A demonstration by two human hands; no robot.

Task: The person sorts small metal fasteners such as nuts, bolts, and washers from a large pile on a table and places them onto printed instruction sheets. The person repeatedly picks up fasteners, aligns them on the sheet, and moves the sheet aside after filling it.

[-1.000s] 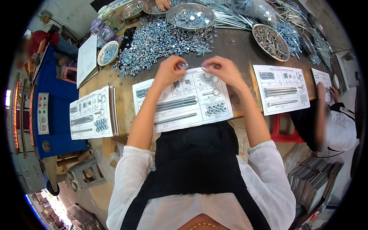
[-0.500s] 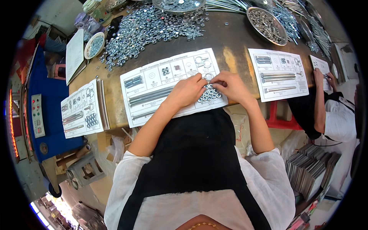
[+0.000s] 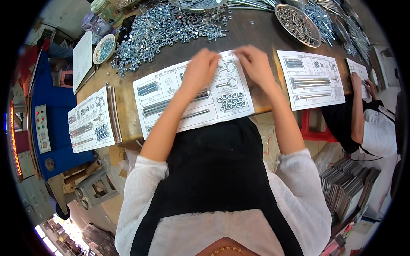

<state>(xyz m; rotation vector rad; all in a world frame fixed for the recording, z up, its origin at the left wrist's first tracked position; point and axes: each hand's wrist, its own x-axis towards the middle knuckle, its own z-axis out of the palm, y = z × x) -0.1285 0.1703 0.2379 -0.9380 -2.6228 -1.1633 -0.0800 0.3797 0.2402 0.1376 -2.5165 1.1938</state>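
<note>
My left hand (image 3: 201, 70) hovers over the upper part of a white hardware card (image 3: 213, 115), its fingers curled and smeared by motion. Beyond the card's top right corner is my right hand (image 3: 255, 67), also blurred; whether either hand holds anything cannot be made out. Pictures of bolts, rods and ring fittings fill the card's boxes. Rows of nuts (image 3: 230, 102) show in its lower right box; I cannot tell whether they are loose or printed. Past my hands lies a large heap of loose shiny nuts (image 3: 164, 34) on the dark worktable (image 3: 252, 38).
A similar card (image 3: 317, 94) lies to the right, and a stack of cards (image 3: 92, 138) to the left. Metal dishes of small hardware (image 3: 298, 25) stand at the back, near loose bolts. A small dish (image 3: 104, 49) sits left. A co-worker's arm (image 3: 358, 106) is at far right.
Both my hands have moved away from the card's nut box, up and outward toward its far edge. The nut box and the ring fitting above it are now uncovered.
</note>
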